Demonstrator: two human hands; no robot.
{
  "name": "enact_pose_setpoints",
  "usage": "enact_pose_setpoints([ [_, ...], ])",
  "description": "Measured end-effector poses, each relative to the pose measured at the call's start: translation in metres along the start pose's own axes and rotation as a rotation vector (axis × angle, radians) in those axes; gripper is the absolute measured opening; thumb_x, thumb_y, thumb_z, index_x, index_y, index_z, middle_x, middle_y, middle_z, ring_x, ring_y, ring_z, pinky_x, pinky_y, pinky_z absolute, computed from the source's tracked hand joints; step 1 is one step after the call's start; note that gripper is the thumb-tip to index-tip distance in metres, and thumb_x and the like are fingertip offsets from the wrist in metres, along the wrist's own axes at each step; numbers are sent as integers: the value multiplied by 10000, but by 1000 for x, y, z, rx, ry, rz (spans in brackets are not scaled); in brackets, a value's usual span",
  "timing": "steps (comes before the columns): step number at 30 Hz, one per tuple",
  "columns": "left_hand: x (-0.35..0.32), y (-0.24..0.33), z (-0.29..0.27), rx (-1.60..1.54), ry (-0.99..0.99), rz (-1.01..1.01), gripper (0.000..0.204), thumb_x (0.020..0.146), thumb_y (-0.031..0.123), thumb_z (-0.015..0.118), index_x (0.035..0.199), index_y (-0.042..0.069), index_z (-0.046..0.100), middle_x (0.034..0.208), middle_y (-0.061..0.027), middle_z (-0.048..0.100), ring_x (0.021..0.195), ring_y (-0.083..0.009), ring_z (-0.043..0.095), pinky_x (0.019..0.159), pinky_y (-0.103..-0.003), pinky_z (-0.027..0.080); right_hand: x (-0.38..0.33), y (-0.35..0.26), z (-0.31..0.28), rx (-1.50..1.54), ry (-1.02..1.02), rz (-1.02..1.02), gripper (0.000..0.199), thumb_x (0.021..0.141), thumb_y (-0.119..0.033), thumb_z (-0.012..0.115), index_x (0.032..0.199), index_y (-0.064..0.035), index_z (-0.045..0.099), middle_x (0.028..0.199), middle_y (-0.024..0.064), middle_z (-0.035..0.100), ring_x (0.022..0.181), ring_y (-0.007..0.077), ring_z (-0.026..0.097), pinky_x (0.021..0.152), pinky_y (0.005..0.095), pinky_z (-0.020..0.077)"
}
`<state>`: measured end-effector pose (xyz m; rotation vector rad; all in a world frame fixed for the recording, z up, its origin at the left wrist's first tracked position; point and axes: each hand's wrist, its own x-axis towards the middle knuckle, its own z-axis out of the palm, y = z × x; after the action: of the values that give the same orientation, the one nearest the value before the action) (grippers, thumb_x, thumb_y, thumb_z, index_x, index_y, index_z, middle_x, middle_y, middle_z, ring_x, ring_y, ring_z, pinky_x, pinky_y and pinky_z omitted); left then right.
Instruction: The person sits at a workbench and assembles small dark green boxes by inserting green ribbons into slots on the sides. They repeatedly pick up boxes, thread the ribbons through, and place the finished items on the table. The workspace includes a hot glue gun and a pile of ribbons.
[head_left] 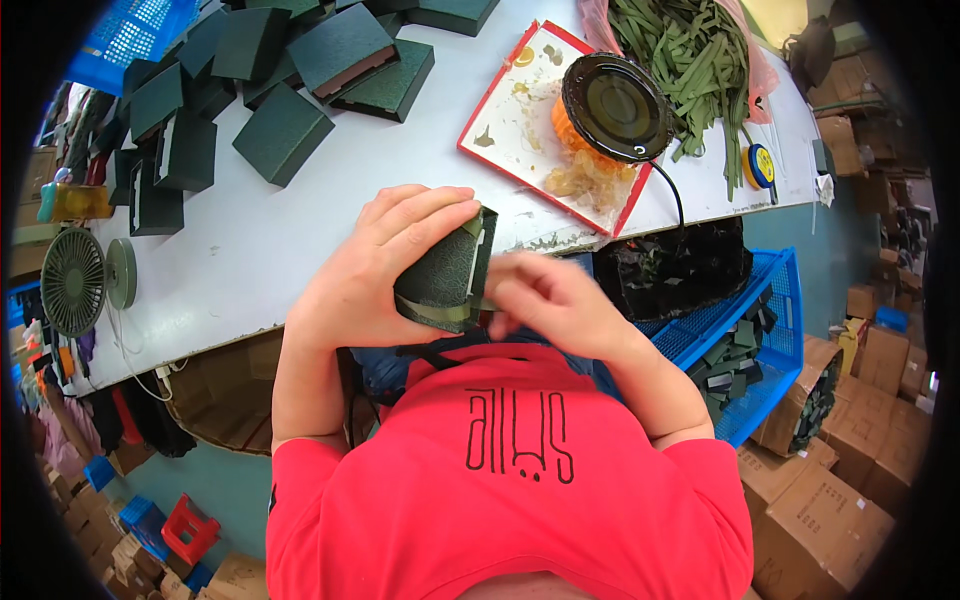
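My left hand [375,265] grips the dark green box [440,275] at the near edge of the white table [250,240], right hand [550,300] beside it, probably pinching but too blurred to tell, bare tabletop leftward.

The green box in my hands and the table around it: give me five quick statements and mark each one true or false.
1. The left hand holds the green box. True.
2. The right hand is on the box's left side. False: the right hand is on its right.
3. The pot with the round black top stands on the red-rimmed tray. True.
4. The green strips lie left of the tray. False: the green strips lie right of it.
5. The round fan is at the table's left. True.
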<state>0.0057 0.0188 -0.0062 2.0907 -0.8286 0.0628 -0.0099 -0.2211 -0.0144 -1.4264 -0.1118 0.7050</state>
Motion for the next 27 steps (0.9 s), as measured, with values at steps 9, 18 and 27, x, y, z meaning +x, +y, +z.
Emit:
enact_pose_setpoints([
  [9, 2, 2, 0, 101, 120, -38, 987, 507, 175, 925, 1395, 15, 525, 1418, -166, 536, 1269, -378, 504, 1068, -456, 419, -36, 8, -7, 90, 42, -129, 87, 955, -49, 677, 1003, 15, 709, 849, 96, 736, 593, 70, 614, 563, 219, 496],
  [18, 8, 9, 11, 87, 107, 23, 954, 528, 191, 910, 1382, 4, 529, 1415, -168, 536, 1263, -391, 508, 1065, -472, 422, -23, 37, 3, 688, 108, 82, 376, 1043, -196, 573, 1363, 1, 570, 1155, 112, 709, 640, 89, 599, 566, 211, 470],
  [27, -23, 0, 2, 124, 61, -140, 1059, 467, 172, 922, 1423, 4, 500, 1450, -193, 509, 1326, -398, 473, 1096, -469, 404, -28, 32, -43, 875, 506, -227, 285, 1038, -215, 587, 1255, -33, 621, 1116, 110, 717, 689, 65, 614, 606, 211, 504],
])
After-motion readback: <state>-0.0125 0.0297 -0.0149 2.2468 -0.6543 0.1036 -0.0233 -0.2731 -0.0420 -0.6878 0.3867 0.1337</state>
